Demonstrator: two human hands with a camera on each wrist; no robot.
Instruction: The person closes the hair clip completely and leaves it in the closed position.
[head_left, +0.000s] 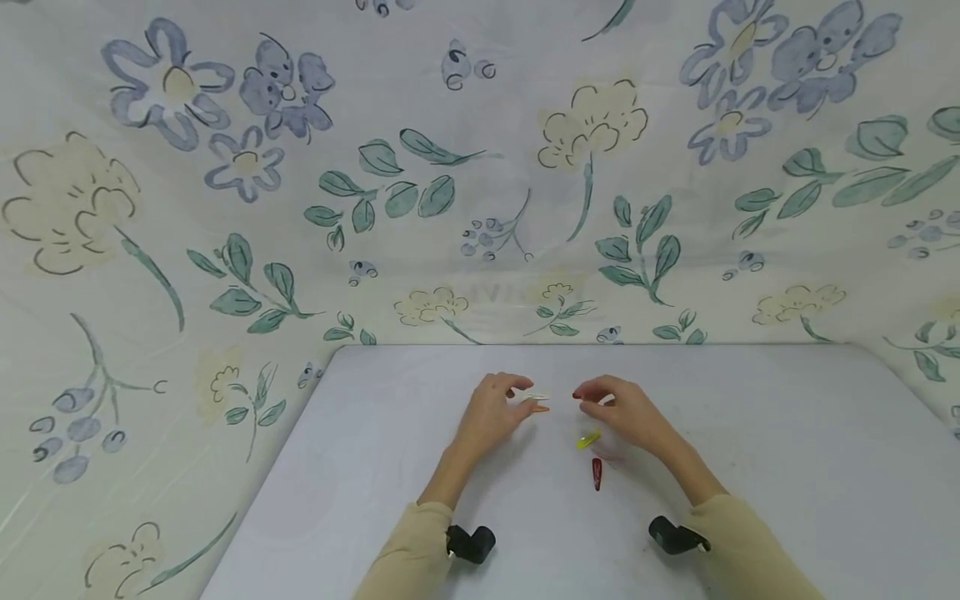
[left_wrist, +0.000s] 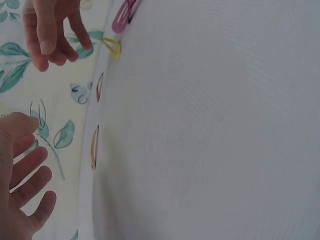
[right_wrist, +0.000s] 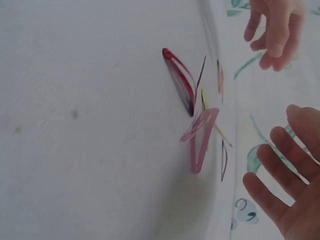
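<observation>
Snap hair clips lie on the white table between the two hands. My left hand (head_left: 491, 414) is at the left of the group, fingers loosely bent and apart, nearest to an orange clip (head_left: 541, 409) and a whitish clip (head_left: 536, 397). On the other side my right hand (head_left: 626, 411) hovers with relaxed fingers, its tips by a small dark red clip (head_left: 576, 396). Below that hand are a yellow clip (head_left: 588, 439), a pale pink clip (right_wrist: 205, 145) and a red clip (head_left: 597, 473). Both wrist views show spread fingers holding nothing.
The white table (head_left: 360, 467) ends at a back edge against a floral cloth (head_left: 495, 167), which also hangs at both sides. A black wrist camera (head_left: 471, 544) is on the left sleeve, another black camera (head_left: 675, 536) on the right.
</observation>
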